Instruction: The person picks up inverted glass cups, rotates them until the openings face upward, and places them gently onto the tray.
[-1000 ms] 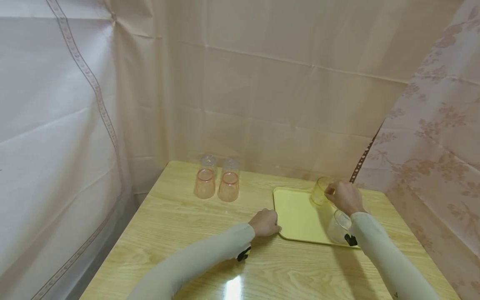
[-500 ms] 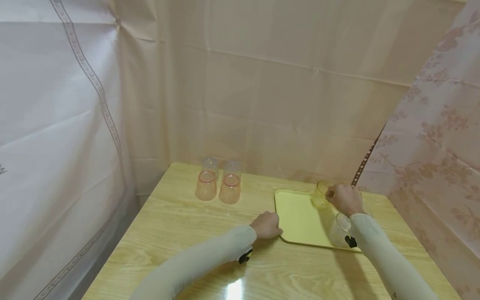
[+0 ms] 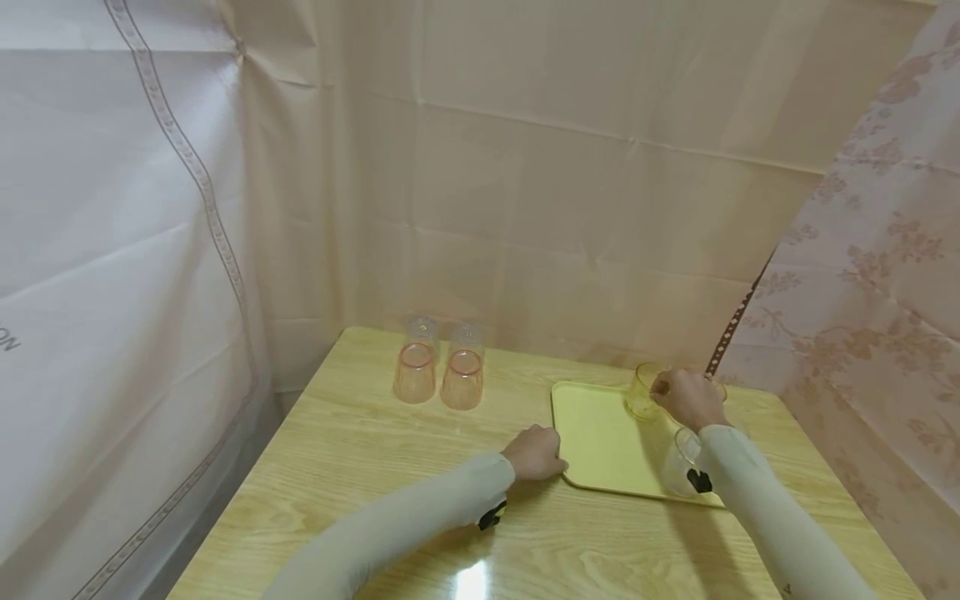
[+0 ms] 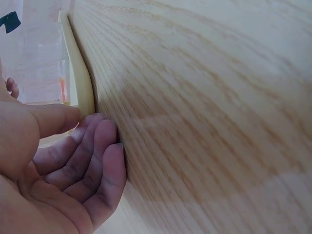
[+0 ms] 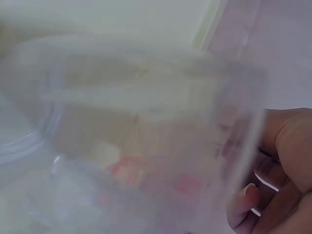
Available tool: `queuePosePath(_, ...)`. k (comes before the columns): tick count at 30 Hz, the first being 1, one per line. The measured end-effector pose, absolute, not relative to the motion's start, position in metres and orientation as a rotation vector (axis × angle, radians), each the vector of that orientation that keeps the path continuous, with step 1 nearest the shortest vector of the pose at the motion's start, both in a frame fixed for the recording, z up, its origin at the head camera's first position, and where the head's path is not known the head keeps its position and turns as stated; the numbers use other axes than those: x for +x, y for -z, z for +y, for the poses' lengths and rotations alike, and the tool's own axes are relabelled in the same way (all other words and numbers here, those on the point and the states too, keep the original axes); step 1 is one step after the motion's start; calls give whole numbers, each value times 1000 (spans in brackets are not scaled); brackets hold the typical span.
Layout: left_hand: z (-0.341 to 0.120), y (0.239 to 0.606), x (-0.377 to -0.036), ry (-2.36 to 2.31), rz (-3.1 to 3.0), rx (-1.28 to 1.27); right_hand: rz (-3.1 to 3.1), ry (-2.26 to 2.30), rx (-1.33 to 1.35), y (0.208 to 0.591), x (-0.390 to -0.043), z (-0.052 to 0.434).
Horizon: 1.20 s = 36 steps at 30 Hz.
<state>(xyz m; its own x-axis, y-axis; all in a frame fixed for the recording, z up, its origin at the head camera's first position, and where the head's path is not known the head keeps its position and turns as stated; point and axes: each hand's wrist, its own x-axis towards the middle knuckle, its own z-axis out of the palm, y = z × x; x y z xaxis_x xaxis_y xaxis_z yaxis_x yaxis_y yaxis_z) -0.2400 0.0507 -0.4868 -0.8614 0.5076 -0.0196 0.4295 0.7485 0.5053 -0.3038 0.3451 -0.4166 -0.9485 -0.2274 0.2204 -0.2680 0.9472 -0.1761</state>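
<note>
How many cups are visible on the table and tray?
4: two pink cups upside down at the table's far side, a yellow cup and a clear cup on the tray.

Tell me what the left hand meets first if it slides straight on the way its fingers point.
The left hand already has its fingertips at the near left edge of the yellow tray; going on, it would push that rim first.

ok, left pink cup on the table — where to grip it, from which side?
Grip the left pink cup around its lower, wider wall, from the front-left. It stands upside down, so no open rim; the second pink cup crowds its right side. Probably safest with the left hand.
</note>
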Motion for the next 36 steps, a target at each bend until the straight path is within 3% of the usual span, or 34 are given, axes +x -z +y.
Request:
queuePosePath(13,52,488,-240,-735,2790,718,-2925,-362,313,405,-290,335)
queuePosePath(36,48,486,-242,-788,2750,762,-2855,-384,603,409,-259,287)
